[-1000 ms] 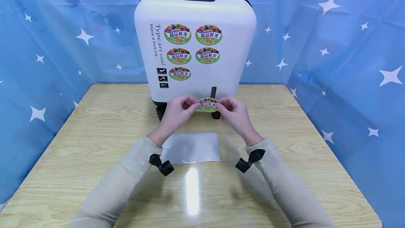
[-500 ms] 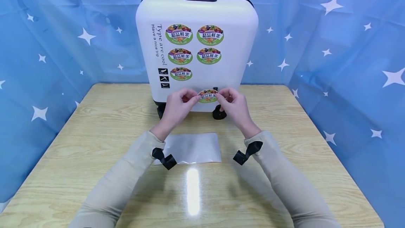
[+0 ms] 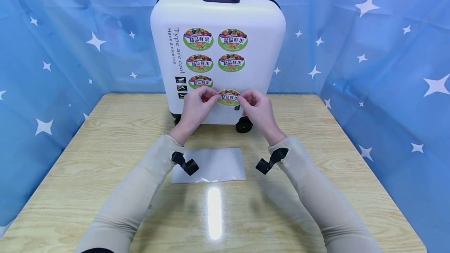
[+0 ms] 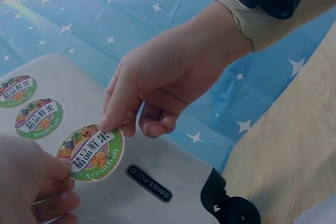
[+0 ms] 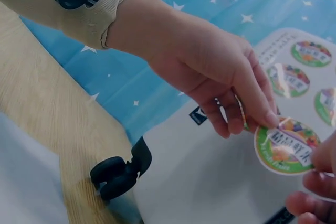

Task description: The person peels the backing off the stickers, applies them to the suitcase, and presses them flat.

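An oval fruit sticker (image 3: 229, 98), green-edged with printed fruit, is stretched between my hands before the lower front of a white suitcase (image 3: 218, 15). Thumb and fingers of my left hand (image 3: 195, 108) pinch its left edge; those of my right hand (image 3: 259, 111) pinch the right. The left wrist view shows the sticker (image 4: 92, 153) face-on, above and left of a SWISS POLO label (image 4: 149, 183). Whether it touches the suitcase I cannot tell. Several matching stickers are on the suitcase: two rows of two, then a lone sticker (image 3: 200, 81) at lower left, partly behind my left hand.
A white sheet (image 3: 211, 165) lies on the wooden table (image 3: 105, 159) below my hands. The suitcase stands at the table's back on black wheels (image 3: 243, 125), before a blue star-patterned curtain (image 3: 70, 61).
Both hands have risen together with the sticker, from the suitcase's bottom edge to just above the label. The left hand now covers part of the lower-left sticker.
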The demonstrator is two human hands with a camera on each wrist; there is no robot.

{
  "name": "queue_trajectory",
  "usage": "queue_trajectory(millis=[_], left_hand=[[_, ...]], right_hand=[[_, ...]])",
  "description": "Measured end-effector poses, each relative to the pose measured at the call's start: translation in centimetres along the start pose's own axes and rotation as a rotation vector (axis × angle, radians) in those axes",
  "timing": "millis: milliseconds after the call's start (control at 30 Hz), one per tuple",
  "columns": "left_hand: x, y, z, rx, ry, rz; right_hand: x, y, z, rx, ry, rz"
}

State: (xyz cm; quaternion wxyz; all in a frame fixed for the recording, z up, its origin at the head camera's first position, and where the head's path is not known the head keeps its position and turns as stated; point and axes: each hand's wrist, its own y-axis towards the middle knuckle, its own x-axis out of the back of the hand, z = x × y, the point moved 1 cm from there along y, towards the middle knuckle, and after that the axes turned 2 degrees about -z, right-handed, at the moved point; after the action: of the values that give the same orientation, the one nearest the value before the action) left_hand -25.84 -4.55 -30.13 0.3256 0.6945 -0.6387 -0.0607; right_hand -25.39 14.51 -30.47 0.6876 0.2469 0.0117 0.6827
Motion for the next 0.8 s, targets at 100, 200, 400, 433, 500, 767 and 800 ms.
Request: queue_trajectory(millis=[100,200,400,433,500,767,800], left_hand=[[-0.1,0.4,-0.1,-0.004,-0.001,0.003],[-0.2,0.5,-0.2,-0.001,-0.004,0.006],[-0.2,0.6,-0.2,-0.003,0.027,-0.015],[-0.3,0.6,-0.1,-0.002,0.033,-0.021],[-0.3,0.8,-0.2,-0.008,0.048,-0.035],[-0.7,1.4,-0.7,-0.023,0.116,-0.09],[-0.7,1.5,-0.7,-0.018,0.124,-0.098]], right_hand=[[0.0,0.3,0.1,-0.003,0.002,-0.016],[0.1,0.6,0.2,0.003,0.005,-0.03],[0.0,0.9,0.1,0.01,0.001,-0.041],[-0.1,0.9,0.1,0.012,0.001,-0.047],[-0.2,1.1,0.1,0.02,0.005,-0.063],[-0.7,1.8,0.4,0.059,0.018,-0.137],[-0.8,1.9,0.4,0.063,0.013,-0.143]])
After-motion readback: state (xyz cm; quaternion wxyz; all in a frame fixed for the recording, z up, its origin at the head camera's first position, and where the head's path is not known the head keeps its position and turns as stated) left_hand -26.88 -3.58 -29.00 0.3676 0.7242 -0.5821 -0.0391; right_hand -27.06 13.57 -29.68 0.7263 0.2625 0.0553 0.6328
